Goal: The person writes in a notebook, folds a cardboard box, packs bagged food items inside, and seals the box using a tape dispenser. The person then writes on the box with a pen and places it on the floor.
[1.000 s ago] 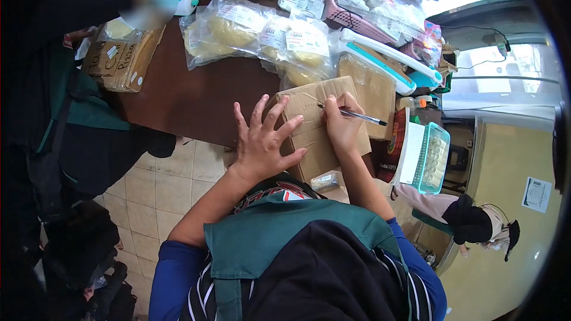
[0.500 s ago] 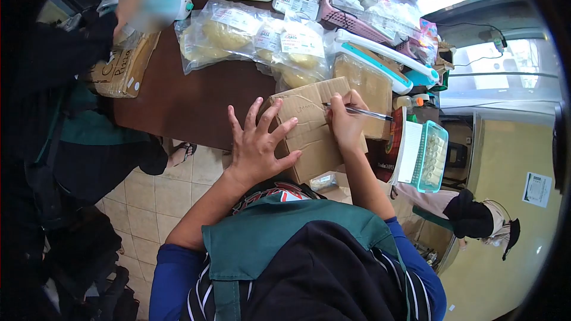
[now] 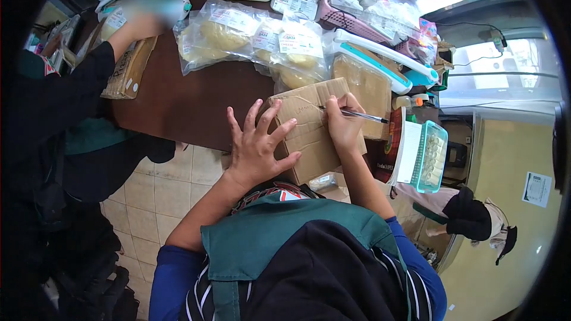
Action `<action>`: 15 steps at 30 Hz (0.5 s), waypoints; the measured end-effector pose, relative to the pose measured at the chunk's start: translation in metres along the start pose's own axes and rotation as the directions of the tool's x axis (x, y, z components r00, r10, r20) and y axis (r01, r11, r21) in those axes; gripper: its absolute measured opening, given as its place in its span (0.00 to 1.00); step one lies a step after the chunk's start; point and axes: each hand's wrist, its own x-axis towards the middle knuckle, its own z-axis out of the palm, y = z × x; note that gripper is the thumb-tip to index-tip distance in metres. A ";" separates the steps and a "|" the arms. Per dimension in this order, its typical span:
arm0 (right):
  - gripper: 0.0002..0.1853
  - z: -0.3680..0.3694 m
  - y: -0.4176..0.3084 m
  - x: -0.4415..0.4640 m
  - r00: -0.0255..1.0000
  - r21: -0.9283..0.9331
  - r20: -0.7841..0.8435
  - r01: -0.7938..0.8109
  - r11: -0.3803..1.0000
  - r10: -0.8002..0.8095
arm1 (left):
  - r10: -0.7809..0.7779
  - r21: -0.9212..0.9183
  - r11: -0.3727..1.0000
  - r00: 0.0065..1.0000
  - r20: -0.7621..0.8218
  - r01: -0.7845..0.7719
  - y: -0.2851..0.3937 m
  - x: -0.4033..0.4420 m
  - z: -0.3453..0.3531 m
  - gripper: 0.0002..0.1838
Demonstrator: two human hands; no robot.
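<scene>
since the earlier frame, a co-worker's hand (image 3: 141, 27) has been moved across the brown box (image 3: 128, 77) at upper left of the frame. near the centre, the pen (image 3: 372, 117) is held tightly by the right hand (image 3: 345, 129), its tip on the cardboard box (image 3: 314, 153). the left hand (image 3: 254, 145) is spread wide at this box's left edge, and nothing is gripped by it.

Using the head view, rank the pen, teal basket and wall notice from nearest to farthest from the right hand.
1. Pen: held in the right hand.
2. Teal basket: to its right.
3. Wall notice: at far right.
</scene>
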 end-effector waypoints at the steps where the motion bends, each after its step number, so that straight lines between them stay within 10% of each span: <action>1: 0.16 0.002 -0.003 0.001 1.000 0.000 0.001 0.002 1.000 -0.002 | -0.001 -0.002 1.000 1.000 -0.002 0.001 0.000 0.000 0.000 0.30; 15: 0.18 0.000 -0.019 0.005 0.989 0.136 0.008 -0.145 0.980 0.146 | -0.004 0.007 1.000 1.000 0.012 0.004 0.002 0.001 -0.001 0.31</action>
